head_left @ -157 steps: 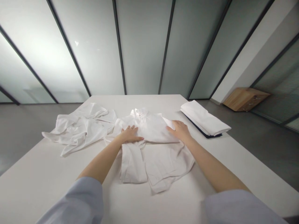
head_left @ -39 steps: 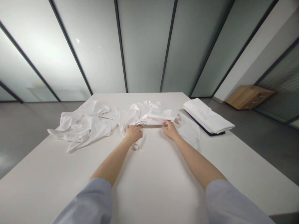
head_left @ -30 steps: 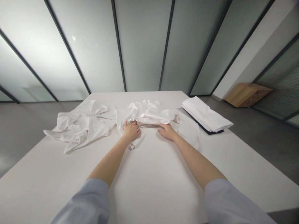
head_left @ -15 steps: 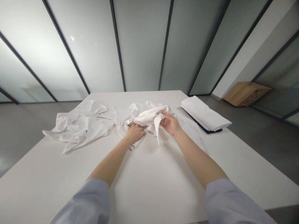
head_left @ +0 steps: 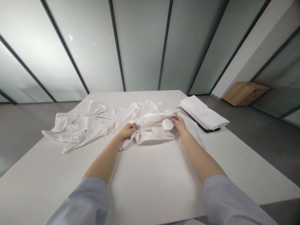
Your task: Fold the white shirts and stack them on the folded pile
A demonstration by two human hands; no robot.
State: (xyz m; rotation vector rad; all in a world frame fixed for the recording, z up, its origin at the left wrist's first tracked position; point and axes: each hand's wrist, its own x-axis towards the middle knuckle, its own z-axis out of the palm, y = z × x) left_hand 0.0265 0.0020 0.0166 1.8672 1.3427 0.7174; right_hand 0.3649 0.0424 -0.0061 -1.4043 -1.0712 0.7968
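Note:
A crumpled white shirt (head_left: 152, 125), or a similar garment, lies in the middle of the white table (head_left: 152, 181). At its left part my left hand (head_left: 128, 130) is closed, with a bunch of the cloth pinched in the fingers. My right hand (head_left: 180, 124) grips the cloth at its right end, thumb and fingers together. Between the hands the fabric hangs in a loose fold, and a small flap stands up beside my right fingers. Part of the garment spreads flat beneath and beyond my right forearm.
Another rumpled white garment (head_left: 86, 125) lies on the table's left side. At the back right, a stack of folded white cloth (head_left: 203, 112) rests on a dark folded piece. Frosted glass panels stand behind the table, and a wooden cabinet (head_left: 246, 93) is on the floor at right.
My hands have moved apart, the left slightly leftward and the right rightward. The cloth between them is spread wider, and my left hand has closed on it.

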